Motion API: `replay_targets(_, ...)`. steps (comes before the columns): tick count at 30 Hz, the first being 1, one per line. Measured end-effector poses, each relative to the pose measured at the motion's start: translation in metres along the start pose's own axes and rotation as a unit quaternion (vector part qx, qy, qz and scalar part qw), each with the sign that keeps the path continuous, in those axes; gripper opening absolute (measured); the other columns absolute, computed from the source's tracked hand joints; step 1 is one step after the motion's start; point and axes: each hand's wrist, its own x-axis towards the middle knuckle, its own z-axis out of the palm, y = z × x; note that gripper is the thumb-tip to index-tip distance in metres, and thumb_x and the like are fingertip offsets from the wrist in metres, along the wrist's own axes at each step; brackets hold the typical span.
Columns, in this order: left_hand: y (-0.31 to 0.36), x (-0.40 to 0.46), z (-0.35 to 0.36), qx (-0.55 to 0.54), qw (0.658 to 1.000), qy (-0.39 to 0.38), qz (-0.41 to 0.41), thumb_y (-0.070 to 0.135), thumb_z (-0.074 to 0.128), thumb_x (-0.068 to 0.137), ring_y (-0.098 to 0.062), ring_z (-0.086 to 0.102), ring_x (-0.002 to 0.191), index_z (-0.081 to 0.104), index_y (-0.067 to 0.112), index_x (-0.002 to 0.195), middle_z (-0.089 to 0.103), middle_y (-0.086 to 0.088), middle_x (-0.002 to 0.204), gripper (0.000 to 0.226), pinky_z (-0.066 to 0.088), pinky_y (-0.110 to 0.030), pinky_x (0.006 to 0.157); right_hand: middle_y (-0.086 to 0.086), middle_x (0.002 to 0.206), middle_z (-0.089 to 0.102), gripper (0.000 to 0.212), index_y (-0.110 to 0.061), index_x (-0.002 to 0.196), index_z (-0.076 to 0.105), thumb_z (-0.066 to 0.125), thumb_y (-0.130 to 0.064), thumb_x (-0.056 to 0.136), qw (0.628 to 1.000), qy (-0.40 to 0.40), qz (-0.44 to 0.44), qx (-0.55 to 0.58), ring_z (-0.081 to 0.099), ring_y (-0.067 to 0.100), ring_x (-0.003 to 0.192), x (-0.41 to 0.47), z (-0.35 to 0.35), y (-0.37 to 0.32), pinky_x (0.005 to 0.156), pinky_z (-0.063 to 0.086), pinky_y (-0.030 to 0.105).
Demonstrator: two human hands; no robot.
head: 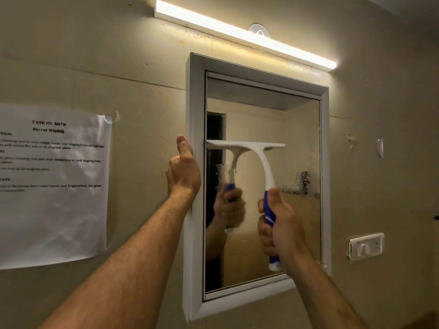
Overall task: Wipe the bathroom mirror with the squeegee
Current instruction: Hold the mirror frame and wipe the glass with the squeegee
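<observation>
White squeegee [249, 150] above right hand [280, 224], on mirror [294, 143]

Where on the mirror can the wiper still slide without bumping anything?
Bare glass lies above the white rubber-bladed squeegee, up to the white frame's top, and right of the right hand. The left edge is crowded: the left hand grips the frame.

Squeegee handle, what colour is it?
Blue where the right hand holds the squeegee, white above; head view shows it.
</observation>
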Motion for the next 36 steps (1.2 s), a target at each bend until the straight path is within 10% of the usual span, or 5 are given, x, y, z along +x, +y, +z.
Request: replay_targets(36,-0.003,0.003,0.001,-0.004,1.000,0.014,-0.002,0.046,0.016,0.104,-0.013,0.032,0.043,0.034,0.020,0.052,0.032,0.002,0.049,0.060,0.026,-0.023,0.048,-0.001,0.053,0.039,0.061,-0.011,0.087,0.053,0.038,-0.069,0.077,1.000,0.022,0.007,0.014,0.031,0.012,0.040,-0.012,0.003,0.020,0.039,0.028,0.021)
